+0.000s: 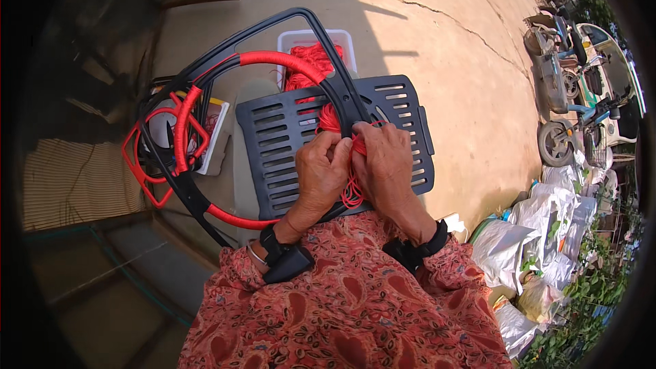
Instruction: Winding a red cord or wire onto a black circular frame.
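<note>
Over my lap stands a black ring-shaped plastic frame (347,96), tilted, with a crossing bar and several lengths wrapped tightly in red cord. My left hand (320,172) closes on the frame's near right part, thumb and fingers pinched together. Beside it, almost touching, my right hand (388,162) is closed round a small bundle of red cord (358,145) against the same part. Loose loops of red cord (352,193) dangle below the fingers. Beneath lies a black slotted plastic board (422,172). The exact grip of the fingertips is partly hidden.
Beyond the board, a white plastic bin (350,46) holds a heap of red cord (309,61). At left, a red-wrapped frame (134,158) rests by a white-edged container (220,119). White sacks (509,242) and a parked two-wheeler (557,142) line the right side.
</note>
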Available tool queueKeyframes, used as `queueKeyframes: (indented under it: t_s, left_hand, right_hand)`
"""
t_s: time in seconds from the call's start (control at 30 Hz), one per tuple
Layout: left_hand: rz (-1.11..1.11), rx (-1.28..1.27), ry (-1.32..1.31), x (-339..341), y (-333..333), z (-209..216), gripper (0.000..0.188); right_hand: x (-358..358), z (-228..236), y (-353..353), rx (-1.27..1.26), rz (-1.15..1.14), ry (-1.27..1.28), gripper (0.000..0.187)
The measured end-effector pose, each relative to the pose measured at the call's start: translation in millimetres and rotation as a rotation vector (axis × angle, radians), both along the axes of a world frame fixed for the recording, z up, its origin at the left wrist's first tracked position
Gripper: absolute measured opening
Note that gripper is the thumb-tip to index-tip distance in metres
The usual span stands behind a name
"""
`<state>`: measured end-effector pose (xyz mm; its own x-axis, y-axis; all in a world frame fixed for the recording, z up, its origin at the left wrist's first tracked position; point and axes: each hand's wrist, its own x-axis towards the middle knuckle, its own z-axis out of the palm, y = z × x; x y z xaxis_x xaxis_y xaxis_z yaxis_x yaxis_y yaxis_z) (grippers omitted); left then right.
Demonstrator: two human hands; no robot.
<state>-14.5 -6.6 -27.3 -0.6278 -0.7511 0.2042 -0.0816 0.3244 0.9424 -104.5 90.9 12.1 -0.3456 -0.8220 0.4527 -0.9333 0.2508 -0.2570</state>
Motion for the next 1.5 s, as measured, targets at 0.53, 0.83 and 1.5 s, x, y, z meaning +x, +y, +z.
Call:
queueKeyframes:
  t_s: [0.53, 0.83, 1.5]
  left_hand:
    - [-0.13, 0.225, -0.092, 0, 10, -17, 0.014]
    - [-0.119, 0.476, -0.09, 5, 13, -15, 0.021]
    - [-0.227, 0.886, -0.032, 10, -2, 3, 0.021]
  right_hand:
    - [-43, 5, -70, 0.42, 0.204, 0.081, 0.031]
    - [-51, 9, -92, 0.168, 0.393, -0.593, 0.024]
    - [-49, 83, -33, -0.412, 0.37, -2.017, 0.029]
